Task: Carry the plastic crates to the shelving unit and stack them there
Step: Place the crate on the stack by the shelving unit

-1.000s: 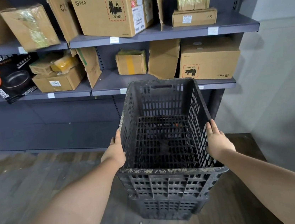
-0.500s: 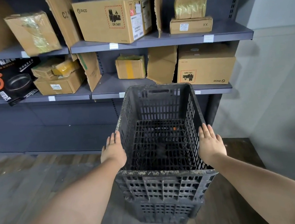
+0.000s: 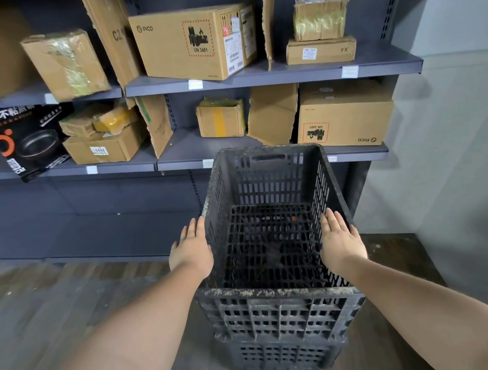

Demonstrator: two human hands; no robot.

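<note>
Looking down from the head view, we see the top crate [image 3: 270,237] resting on a lower crate [image 3: 283,355], two in all, on the floor just in front of the shelving unit [image 3: 272,73]. Our left hand [image 3: 191,251] and right hand [image 3: 340,239], fingers straight, lie flat against the top crate's side walls, gripping nothing. To finish well, we judge we should square its rim over the lower one, check it sits level, then let go evenly. Roughly a dozen cardboard boxes [image 3: 191,42] fill two shelves.
</note>
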